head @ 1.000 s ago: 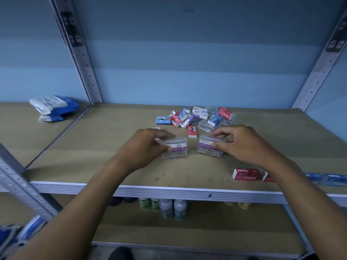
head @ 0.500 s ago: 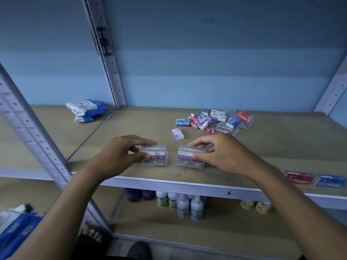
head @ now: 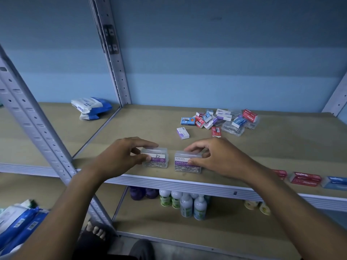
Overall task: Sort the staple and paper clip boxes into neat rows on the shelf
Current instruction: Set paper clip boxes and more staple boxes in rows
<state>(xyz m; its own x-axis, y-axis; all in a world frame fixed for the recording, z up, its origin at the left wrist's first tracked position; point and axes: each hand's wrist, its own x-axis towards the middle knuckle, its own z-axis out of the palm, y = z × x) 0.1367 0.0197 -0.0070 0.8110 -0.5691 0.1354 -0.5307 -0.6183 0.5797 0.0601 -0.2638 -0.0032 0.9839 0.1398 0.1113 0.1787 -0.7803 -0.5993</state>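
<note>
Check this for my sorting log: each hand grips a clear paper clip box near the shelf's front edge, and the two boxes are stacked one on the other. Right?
Not quite. In the head view the left hand and right hand each grip a clear paper clip box near the shelf's front edge, but the boxes stand side by side, apart.

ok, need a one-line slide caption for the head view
Left hand and right hand each grip a clear paper clip box at the shelf front; unsorted boxes behind.

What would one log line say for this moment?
left hand: grips clear clip box | right hand: grips second clip box | pile: unsorted
</note>
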